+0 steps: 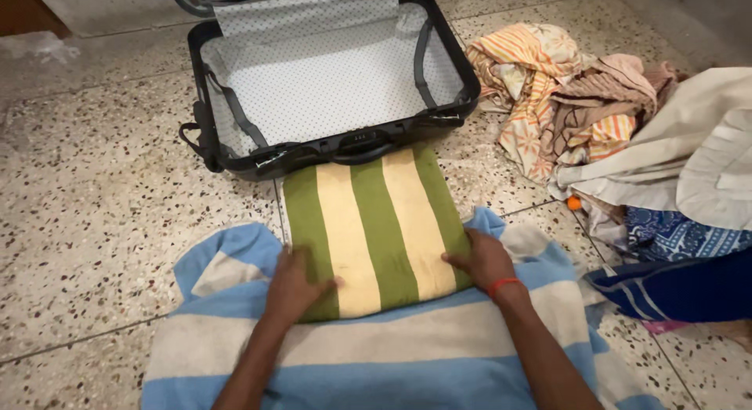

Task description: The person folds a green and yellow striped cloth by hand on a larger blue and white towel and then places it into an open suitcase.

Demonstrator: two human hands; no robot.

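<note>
Green-and-cream striped towel [376, 222], black suitcase [329, 148]

We see a folded towel [378, 226] with broad green and cream stripes running lengthwise, lying flat at the centre of the frame; its far edge touches the front rim of an open black suitcase [329, 73] in the upper centre; its near end rests on a spread blue-and-white striped towel [392, 355] across the lower frame.
</note>
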